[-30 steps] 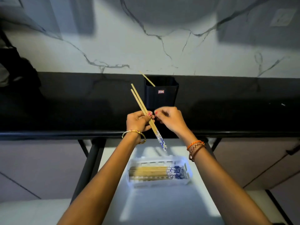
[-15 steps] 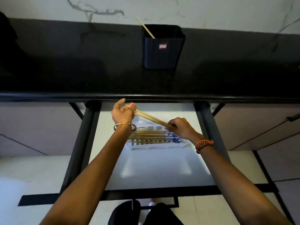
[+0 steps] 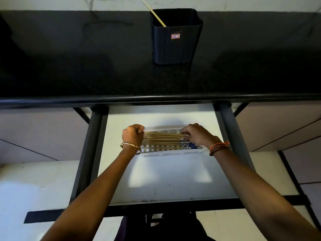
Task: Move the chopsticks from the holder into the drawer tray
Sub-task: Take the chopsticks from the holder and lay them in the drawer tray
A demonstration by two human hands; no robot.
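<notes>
The fingers of the left hand [image 3: 132, 136] curl closed around the plain ends of a pair of slim pale wooden chopsticks [image 3: 163, 135], and the fingertips of the right hand [image 3: 195, 133] pinch the opposite, blue-and-white patterned ends. The pair lies almost level across the top of the row already in the white slotted plastic tray [image 3: 173, 152], at the far side of that row; whether it touches the sticks beneath cannot be told from here.

The step in hand appears to be the laying down. To do it well, both ends should come down together so the pair lands flat and parallel to the others, patterned ends on the right like the rest. Letting go with one hand first would likely tip the pair and let it roll across the row or slide over the low rim. A small push toward the far wall before opening the fingers should seat the sticks beside their neighbours rather than on top of them. The fingers then need to lift straight up, since dragging sideways could disturb the neat row.

The tray sits on the white floor of the open drawer [image 3: 165, 180], between dark metal rails, below the black stone countertop [image 3: 86, 66]. Up on that counter stands the dark ribbed plastic holder [image 3: 175, 46], with one thin pale stick [image 3: 154, 13] leaning out of its left corner, so the task looks nearly finished, with at least that one left to fetch.
</notes>
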